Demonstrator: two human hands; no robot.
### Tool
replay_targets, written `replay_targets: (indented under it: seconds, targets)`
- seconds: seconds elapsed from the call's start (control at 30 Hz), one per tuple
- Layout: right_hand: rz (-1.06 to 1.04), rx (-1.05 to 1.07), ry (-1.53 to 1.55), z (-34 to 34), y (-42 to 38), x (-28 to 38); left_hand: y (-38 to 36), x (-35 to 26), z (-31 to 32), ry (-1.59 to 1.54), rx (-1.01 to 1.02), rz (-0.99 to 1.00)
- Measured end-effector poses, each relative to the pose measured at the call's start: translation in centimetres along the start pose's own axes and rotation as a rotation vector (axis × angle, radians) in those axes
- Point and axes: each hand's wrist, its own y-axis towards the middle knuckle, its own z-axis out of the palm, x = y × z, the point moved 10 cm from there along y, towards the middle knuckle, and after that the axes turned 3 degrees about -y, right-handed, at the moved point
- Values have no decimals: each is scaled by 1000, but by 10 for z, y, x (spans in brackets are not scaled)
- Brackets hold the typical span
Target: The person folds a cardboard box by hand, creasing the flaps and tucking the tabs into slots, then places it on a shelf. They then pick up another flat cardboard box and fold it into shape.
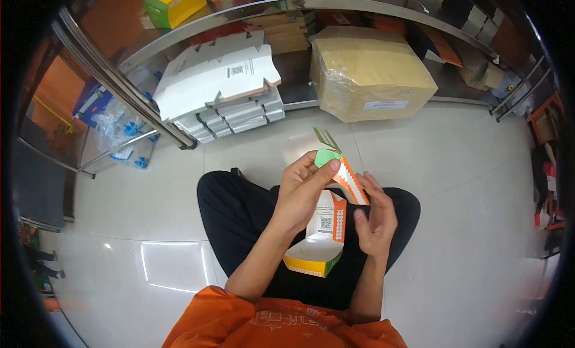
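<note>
My left hand (304,189) pinches a partly folded carton piece (350,181) by its green flap, above my lap. The piece has an orange edge with a white pattern, and part of it is smeared by motion. Close to the piece's lower right end is my right hand (376,219), its fingers apart and nothing held. An open box (305,266) with a white inside and yellow, green and orange sides rests in my lap. A printed square code shows on its raised flap.
Ahead, on a low metal shelf (299,97), are stacked flat white cartons (221,72) and a plastic-wrapped brown box (374,78). Clear plastic bags (123,132) lie at the left behind a metal leg. A yellow-green box (175,6) sits on the upper shelf.
</note>
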Motion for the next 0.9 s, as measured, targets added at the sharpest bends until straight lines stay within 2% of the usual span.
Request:
replay_targets:
  seconds: [0.03, 0.07, 0.1, 0.13, 0.17, 0.2, 0.27, 0.33, 0.4, 0.47, 0.53, 0.6, 0.67, 0.77, 0.9]
  targets:
    - [89, 64, 54, 2, 0, 0, -1, -1, -1, 118, 4, 27]
    - [182, 118, 106, 4, 0, 0, -2, 4, -2, 96, 12, 10]
    - [221, 126, 122, -4, -2, -11, -4, 9, 0, 214, 34, 11]
    - [283, 39, 77, -16, 3, -14, -7, 19, 3, 330, 63, 1]
    - [294, 9, -42, -23, 11, -12, -9, 25, 6, 387, 102, 47]
    - [305, -20, -161, -29, 21, -8, -8, 42, 5, 366, 125, -2]
    - [190, 82, -542, -22, 41, 18, -16, 53, 20, 634, 259, 184]
    - [201, 20, -670, -29, 34, 20, -22, 74, 25, 627, 230, 133]
    - [451, -116, -621, -56, 12, -2, -26, 118, 13, 343, 133, -166]
    - [465, -177, -672, -77, -10, -6, -28, 137, 5, 336, 90, -147]
    - [732, -226, -756, -105, -48, -17, -40, 167, -3, 318, 7, -399]
    - [810, -243, -713, -121, -70, -17, -48, 187, 0, 290, 31, -488]
    - [991, -218, -495, -125, -99, -31, -56, 197, 0, 351, 36, -511]
    - [1042, -214, -400, -129, -120, -40, -61, 214, -6, 362, 70, -468]
    - [1092, -204, -257, -124, -138, -53, -66, 214, -6, 363, 21, -534]
